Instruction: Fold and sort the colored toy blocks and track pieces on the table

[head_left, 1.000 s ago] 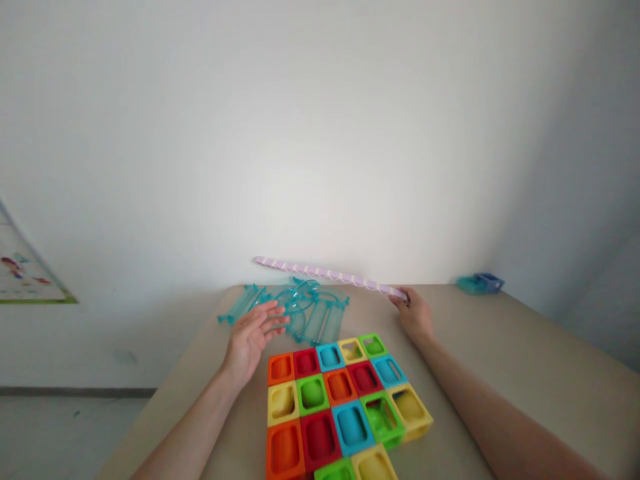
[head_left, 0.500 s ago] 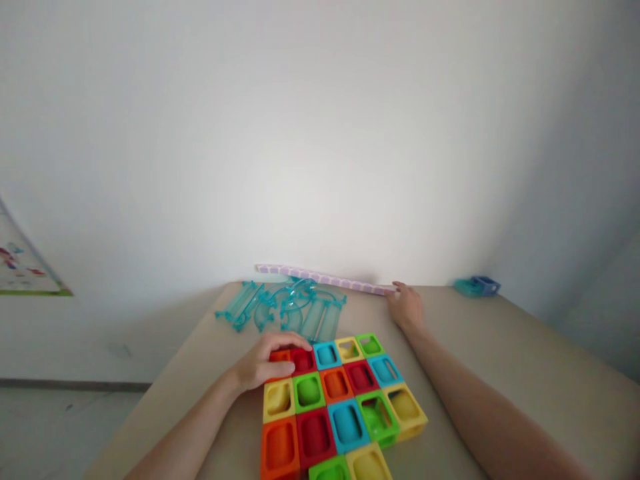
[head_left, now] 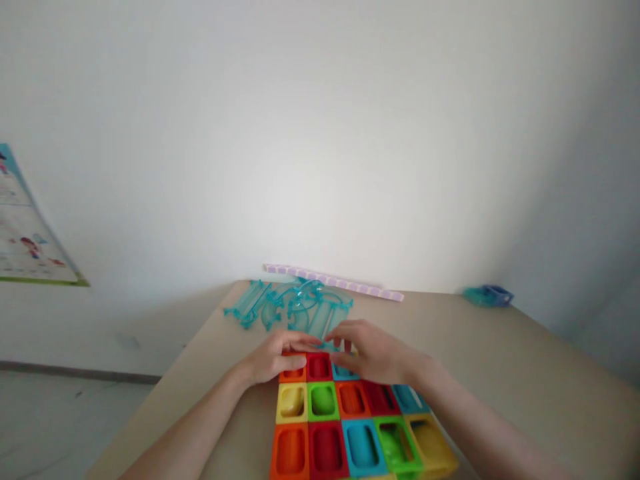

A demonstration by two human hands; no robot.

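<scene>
Watching through the head camera from afar, I had a flat grid of glossy orange, red, yellow, green and blue plastic blocks with rounded-square openings [head_left: 341, 420] lying on the beige table [head_left: 435, 327], its near end cut off at six o'clock. I take its middle as the dial's centre.

At ten o'clock my left hand [head_left: 274, 357] grasped the grid's far corner, thumb across the orange block and fingers along the far edge, which I judged kept that corner steady. At one o'clock my right hand [head_left: 380, 350] curved over the far row, thumb at a blue block, perhaps feeling for the same edge; I couldn't tell whether its fingers gripped anything. It hid the blocks beneath.

A heap of translucent teal plastic track pieces [head_left: 323, 317] lay at eleven, near the fingers. Behind, at twelve, a slim lavender stick with white bands [head_left: 335, 281] ran along the pale wall [head_left: 320, 133], probably put there as out of the way. A small dark-blue open box [head_left: 499, 296] sat at two, touching or overlapping something teal [head_left: 477, 297].

I could make out no brand anywhere; the illustrated poster [head_left: 37, 233] at ten had print too blurred to read.
</scene>
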